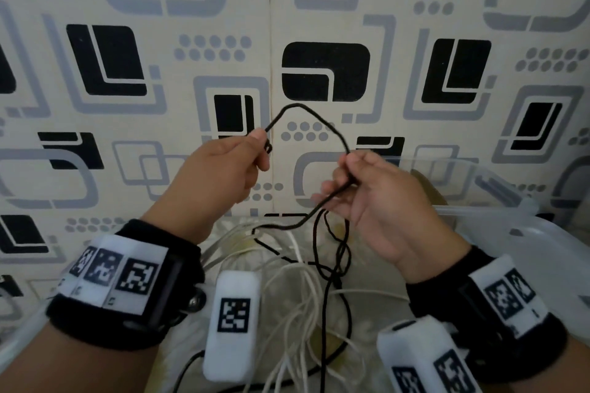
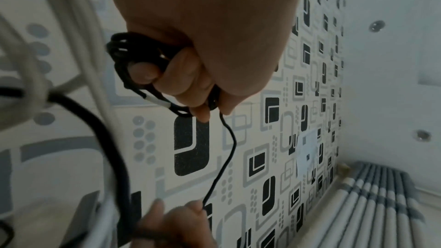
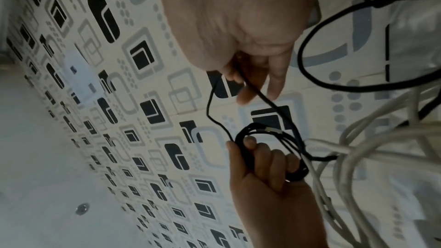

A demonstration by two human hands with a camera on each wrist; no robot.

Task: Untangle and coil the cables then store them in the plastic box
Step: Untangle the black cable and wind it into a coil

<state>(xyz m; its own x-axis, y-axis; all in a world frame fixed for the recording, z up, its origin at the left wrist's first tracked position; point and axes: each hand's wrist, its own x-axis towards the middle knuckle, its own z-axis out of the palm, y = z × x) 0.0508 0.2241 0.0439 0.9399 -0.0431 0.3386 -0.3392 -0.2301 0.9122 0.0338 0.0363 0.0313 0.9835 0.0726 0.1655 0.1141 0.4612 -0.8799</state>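
Note:
A thin black cable (image 1: 314, 116) arches between my two raised hands in front of the patterned wall. My left hand (image 1: 230, 166) grips a small coil of that cable (image 2: 133, 57), wound round its curled fingers (image 2: 143, 73). From the coil (image 3: 260, 137) the cable (image 2: 229, 150) runs across to my right hand (image 1: 364, 191), which pinches it between thumb and fingers (image 3: 248, 78). Below the right hand the black cable hangs down into a tangle with several white cables (image 1: 290, 297) on the surface below.
A translucent plastic box (image 1: 539, 249) stands at the right, just beyond my right wrist. The black-and-grey patterned wall (image 1: 319, 25) is close behind the hands. White cables (image 3: 372, 144) bunch thickly under both wrists.

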